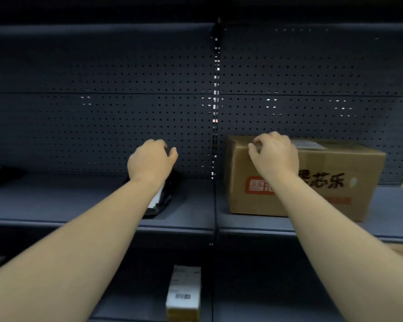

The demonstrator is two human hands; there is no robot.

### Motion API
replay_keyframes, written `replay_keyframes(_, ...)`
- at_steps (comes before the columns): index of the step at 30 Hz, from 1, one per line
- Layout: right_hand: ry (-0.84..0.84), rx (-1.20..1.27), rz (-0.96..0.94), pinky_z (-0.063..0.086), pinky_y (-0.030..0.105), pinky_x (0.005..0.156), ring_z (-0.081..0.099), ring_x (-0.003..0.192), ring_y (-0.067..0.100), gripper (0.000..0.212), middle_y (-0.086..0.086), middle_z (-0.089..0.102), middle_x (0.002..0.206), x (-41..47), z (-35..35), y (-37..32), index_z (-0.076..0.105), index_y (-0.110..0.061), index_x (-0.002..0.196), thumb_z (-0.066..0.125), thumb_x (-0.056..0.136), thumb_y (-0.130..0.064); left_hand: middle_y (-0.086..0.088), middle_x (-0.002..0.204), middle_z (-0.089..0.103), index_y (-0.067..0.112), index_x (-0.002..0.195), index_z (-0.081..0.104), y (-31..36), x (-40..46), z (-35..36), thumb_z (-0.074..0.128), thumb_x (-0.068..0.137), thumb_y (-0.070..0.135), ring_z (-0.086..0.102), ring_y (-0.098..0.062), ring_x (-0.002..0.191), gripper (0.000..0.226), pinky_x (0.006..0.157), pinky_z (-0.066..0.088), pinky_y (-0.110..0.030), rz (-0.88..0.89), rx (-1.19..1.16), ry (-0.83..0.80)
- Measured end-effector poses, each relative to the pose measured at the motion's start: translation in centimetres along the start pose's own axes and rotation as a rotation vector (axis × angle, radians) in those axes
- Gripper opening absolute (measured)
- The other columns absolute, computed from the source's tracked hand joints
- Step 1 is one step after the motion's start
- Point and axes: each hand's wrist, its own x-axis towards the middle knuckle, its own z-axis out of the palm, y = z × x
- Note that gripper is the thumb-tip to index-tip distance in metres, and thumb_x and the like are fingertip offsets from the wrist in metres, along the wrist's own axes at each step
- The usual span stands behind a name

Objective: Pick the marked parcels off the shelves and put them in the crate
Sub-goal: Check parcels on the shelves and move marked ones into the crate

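Left hand: our left hand (150,160) hovers above a black bag (164,196) on the shelf (79,201), fingers loosely curled, holding nothing.
Right hand: our right hand (273,153) rests on the top front edge of the cardboard box (335,182), fingers bent, not clearly gripping.
Lower shelf: a small pale box (184,292) stands below.

A single wide-angle view is given from the head of the person, faced straight at a dark grey metal shelving unit with a perforated back panel (102,117) and tilted slightly downward. The unit is seen from close range, at arm's length. The middle shelf board (56,201) is looked down upon, the lower shelf level (137,305) is caught at the bottom edge, and straight lines are bowed toward the frame edges. No second view is provided.
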Motion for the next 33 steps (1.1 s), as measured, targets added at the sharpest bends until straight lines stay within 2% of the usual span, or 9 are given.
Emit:
replay_keyframes(8, -0.127, 0.137, -0.113, 0.044, 0.038, 0.082, 0.054, 0.102, 0.027, 0.028, 0.005, 0.064, 0.108, -5.2, 3.4, -15.0, 0.067, -0.017, 0.105, 0.048, 0.094, -0.035, -0.006, 0.102, 0.060, 0.014, 0.107, 0.064, -13.5, -3.6, -5.7, 0.043, 0.095, 0.044, 0.059, -0.026, 0.080, 0.039, 0.063, 0.047, -0.034, -0.083, 0.178, -0.023)
replay_keyframes(13, -0.260, 0.217, -0.168, 0.041, 0.036, 0.087, 0.051, 0.109, 0.026, 0.031, 0.003, 0.061, 0.116, -10.1, 5.8, -25.2, 0.064, -0.017, 0.113, 0.046, 0.094, -0.035, -0.007, 0.112, 0.062, 0.013, 0.115, 0.062, -23.2, -7.3, -9.7, 0.046, 0.094, 0.042, 0.060, -0.027, 0.093, 0.040, 0.072, 0.044, -0.035, -0.146, 0.255, -0.021)
replay_keyframes(20, -0.411, 0.328, -0.273, 0.041, 0.036, 0.092, 0.050, 0.113, 0.022, 0.032, 0.000, 0.059, 0.120, -18.6, 8.5, -39.2, 0.061, -0.019, 0.117, 0.045, 0.095, -0.036, -0.005, 0.112, 0.063, 0.014, 0.112, 0.063, -36.3, -14.3, -15.2, 0.046, 0.094, 0.042, 0.060, -0.024, 0.098, 0.038, 0.079, 0.045, -0.036, -0.278, 0.384, -0.032)
replay_keyframes(26, -0.505, 0.437, -0.357, 0.041, 0.037, 0.093, 0.050, 0.114, 0.022, 0.034, -0.001, 0.059, 0.120, -25.1, 9.7, -49.5, 0.061, -0.020, 0.117, 0.047, 0.094, -0.039, -0.004, 0.103, 0.065, 0.014, 0.102, 0.065, -45.1, -19.8, -19.7, 0.048, 0.092, 0.043, 0.061, -0.024, 0.093, 0.035, 0.072, 0.042, -0.034, -0.402, 0.513, -0.035)
replay_keyframes(29, -0.532, 0.468, -0.418, 0.042, 0.036, 0.091, 0.052, 0.112, 0.022, 0.034, 0.000, 0.060, 0.119, -27.8, 10.2, -53.9, 0.062, -0.020, 0.116, 0.047, 0.093, -0.041, -0.004, 0.097, 0.064, 0.016, 0.092, 0.064, -48.8, -21.8, -21.5, 0.048, 0.091, 0.043, 0.061, -0.025, 0.088, 0.032, 0.066, 0.035, -0.031, -0.472, 0.586, -0.042)
replay_keyframes(33, -0.595, 0.505, -0.506, 0.041, 0.034, 0.089, 0.052, 0.109, 0.021, 0.034, 0.000, 0.060, 0.116, -31.0, 11.4, -59.5, 0.062, -0.021, 0.116, 0.046, 0.092, -0.040, -0.003, 0.097, 0.063, 0.017, 0.093, 0.063, -53.3, -23.6, -23.4, 0.048, 0.091, 0.044, 0.059, -0.026, 0.091, 0.031, 0.068, 0.036, -0.033, -0.559, 0.637, -0.051)
